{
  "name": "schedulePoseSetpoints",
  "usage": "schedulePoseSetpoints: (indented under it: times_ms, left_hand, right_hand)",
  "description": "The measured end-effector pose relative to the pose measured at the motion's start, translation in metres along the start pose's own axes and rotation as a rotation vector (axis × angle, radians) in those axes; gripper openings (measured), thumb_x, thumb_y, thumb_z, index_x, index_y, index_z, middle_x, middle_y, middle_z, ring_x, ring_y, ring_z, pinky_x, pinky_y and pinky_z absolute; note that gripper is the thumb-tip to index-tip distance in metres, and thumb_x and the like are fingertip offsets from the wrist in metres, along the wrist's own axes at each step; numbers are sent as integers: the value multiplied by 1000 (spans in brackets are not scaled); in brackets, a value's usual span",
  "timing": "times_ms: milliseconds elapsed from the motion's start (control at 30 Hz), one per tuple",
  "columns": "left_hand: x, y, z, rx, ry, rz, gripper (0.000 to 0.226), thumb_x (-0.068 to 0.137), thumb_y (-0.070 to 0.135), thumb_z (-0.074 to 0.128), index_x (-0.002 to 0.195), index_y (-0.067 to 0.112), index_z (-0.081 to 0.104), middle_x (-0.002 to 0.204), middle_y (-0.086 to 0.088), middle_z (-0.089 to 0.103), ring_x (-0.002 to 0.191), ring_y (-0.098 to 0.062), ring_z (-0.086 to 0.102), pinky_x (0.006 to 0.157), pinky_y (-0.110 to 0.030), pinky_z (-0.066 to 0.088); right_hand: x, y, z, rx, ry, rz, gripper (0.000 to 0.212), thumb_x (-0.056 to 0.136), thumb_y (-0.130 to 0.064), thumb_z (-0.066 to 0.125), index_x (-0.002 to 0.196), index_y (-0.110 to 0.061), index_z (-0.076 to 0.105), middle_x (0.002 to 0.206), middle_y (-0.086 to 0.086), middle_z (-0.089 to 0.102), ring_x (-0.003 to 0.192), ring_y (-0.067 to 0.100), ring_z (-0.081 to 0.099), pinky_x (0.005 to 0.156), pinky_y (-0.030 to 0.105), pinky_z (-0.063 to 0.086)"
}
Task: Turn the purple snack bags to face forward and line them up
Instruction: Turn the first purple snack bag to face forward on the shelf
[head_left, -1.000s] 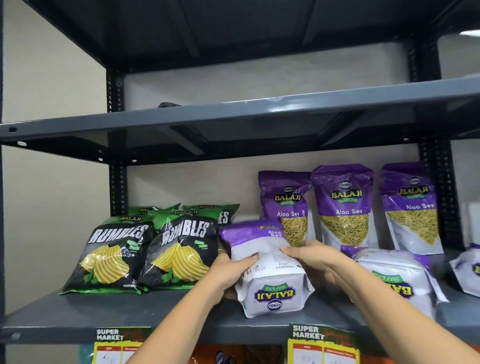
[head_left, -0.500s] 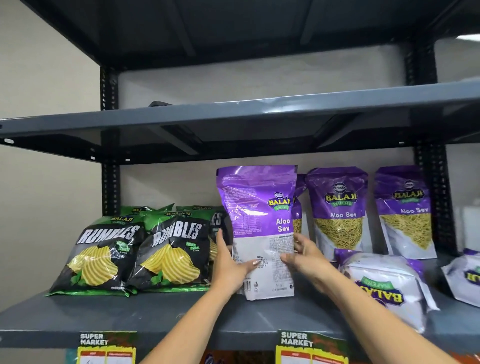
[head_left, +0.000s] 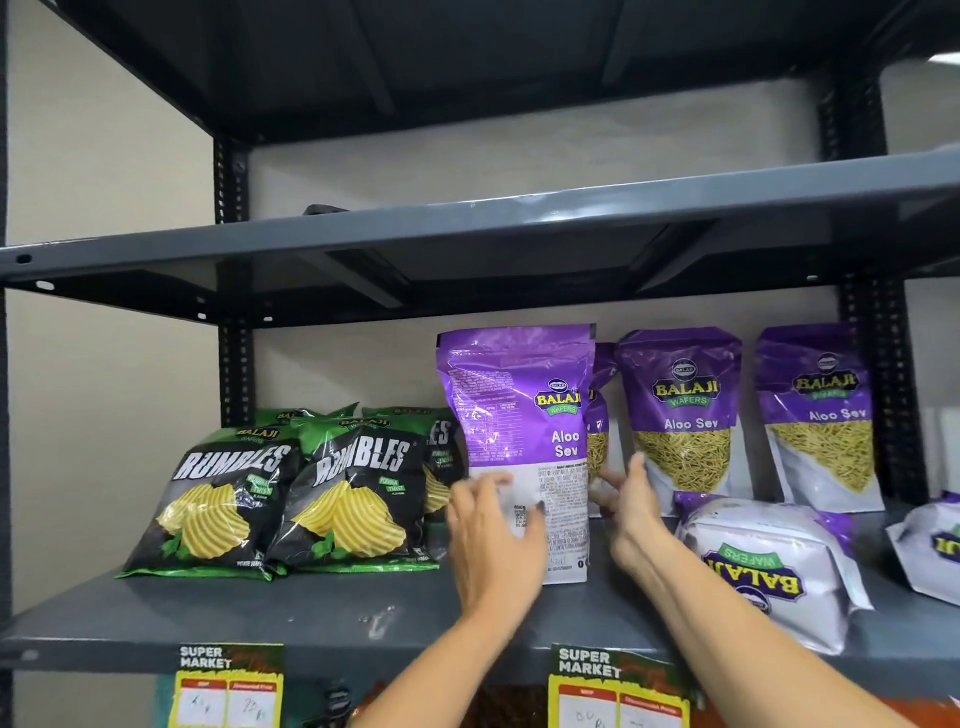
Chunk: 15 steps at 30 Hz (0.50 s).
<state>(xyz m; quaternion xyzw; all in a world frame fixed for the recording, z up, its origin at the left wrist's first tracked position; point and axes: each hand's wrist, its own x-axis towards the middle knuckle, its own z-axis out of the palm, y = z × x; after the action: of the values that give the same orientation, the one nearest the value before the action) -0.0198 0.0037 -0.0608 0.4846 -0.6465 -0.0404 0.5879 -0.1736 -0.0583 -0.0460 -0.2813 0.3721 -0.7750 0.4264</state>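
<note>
On the grey metal shelf (head_left: 260, 618), at about 9 o'clock from the hands, two black and green Rumbles chip bags (head_left: 280, 504) stand side by side, fronts facing out, with more green bags tucked behind them. Just to their right stands the purple Aloo Sev bag (head_left: 519, 426), upright with its long axis vertical and its sealed top toward 12 o'clock. It is turned partly sideways: the back panel of small print faces out on the left, while the Balaji logo and name sit along its right edge.

The left hand (head_left: 493, 545) is in front of the bag's lower left part, fingers spread and blurred; whether it touches the bag I cannot tell. The right hand (head_left: 631, 514) is at the bag's lower right edge, at about 3 o'clock from it, fingers extended and open, not closed around anything.

Behind the bag's right edge a second purple bag (head_left: 602, 415) peeks out. Further right, two front-facing Aloo Sev bags (head_left: 685, 415) stand upright against the wall, near each other. Below them, at 4 o'clock from the hands, a fallen purple and white bag (head_left: 769, 566) lies flat with its logo upside down. Another fallen bag (head_left: 930, 545) lies at the right border. Super Market price tags (head_left: 228, 686) hang from the shelf's front lip.
</note>
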Motion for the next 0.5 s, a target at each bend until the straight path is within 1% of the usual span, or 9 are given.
schedulePoseSetpoints:
  times_ms: [67, 100, 167, 233, 300, 333, 400, 433, 500]
  left_hand:
    - [-7, 0, 11, -146, -95, -130, 25, 81, 28, 70, 103, 27, 58, 112, 0, 40, 118, -24, 47, 94, -25, 33]
    - [-8, 0, 14, -226, -117, -209, 23, 81, 26, 70, 99, 29, 56, 112, 1, 37, 119, -25, 47, 98, -26, 33]
    - [-7, -2, 18, -336, -103, -315, 25, 82, 26, 70, 98, 31, 52, 114, 1, 34, 118, -26, 49, 104, -29, 36]
    - [-4, -4, 20, -368, -89, -346, 28, 81, 31, 71, 100, 30, 50, 118, -2, 37, 118, -28, 50, 104, -32, 38]
    - [0, -6, 22, -374, -126, -363, 32, 81, 39, 70, 103, 29, 49, 123, -4, 40, 119, -28, 48, 105, -35, 39]
    - [2, -6, 23, -381, -151, -371, 33, 81, 43, 68, 103, 29, 48, 123, -5, 41, 119, -27, 48, 104, -36, 39]
    - [3, -3, 23, -421, -190, -385, 36, 82, 51, 64, 103, 25, 49, 119, -2, 41, 116, -25, 51, 98, -35, 40]
    - [5, 0, 23, -441, -200, -398, 40, 82, 54, 62, 104, 23, 49, 117, -2, 41, 114, -24, 51, 94, -33, 40]
    - [9, 6, 24, -475, -201, -424, 51, 79, 60, 61, 106, 18, 48, 116, -2, 41, 109, -23, 52, 88, -32, 38]
  right_hand:
    - [4, 5, -3, -55, 26, 81, 71, 98, -51, 20, 117, 8, 56, 41, 2, 48, 39, 17, 46, 43, 18, 35]
    - [2, 7, -4, -82, 26, 120, 62, 99, -46, 18, 107, 2, 57, 31, 1, 46, 27, 14, 43, 34, 12, 31]
    - [-1, 10, -3, -122, 12, 153, 41, 100, -34, 24, 85, -10, 54, 26, -2, 45, 20, 13, 38, 32, 10, 30]
    - [-2, 11, 1, -171, 14, 160, 26, 94, -20, 38, 73, -14, 52, 33, 0, 50, 28, 14, 40, 38, 15, 34]
    - [-7, 9, 5, -212, -1, 138, 10, 87, -8, 57, 77, -9, 58, 52, 8, 60, 43, 18, 52, 40, 20, 44]
    - [-8, 10, 6, -213, 0, 117, 3, 82, -3, 64, 84, -3, 62, 65, 14, 65, 53, 21, 58, 44, 24, 51]
    - [-6, 14, 4, -174, -28, 109, 32, 76, -1, 71, 105, 10, 64, 91, 24, 70, 70, 27, 64, 58, 31, 57]
    - [-8, 16, 4, -151, -40, 102, 42, 75, -4, 73, 113, 11, 61, 99, 25, 70, 74, 28, 64, 58, 28, 58]
    - [-12, 17, 3, -136, -54, 96, 53, 75, -9, 76, 121, 7, 57, 106, 22, 69, 74, 24, 63, 49, 22, 52]
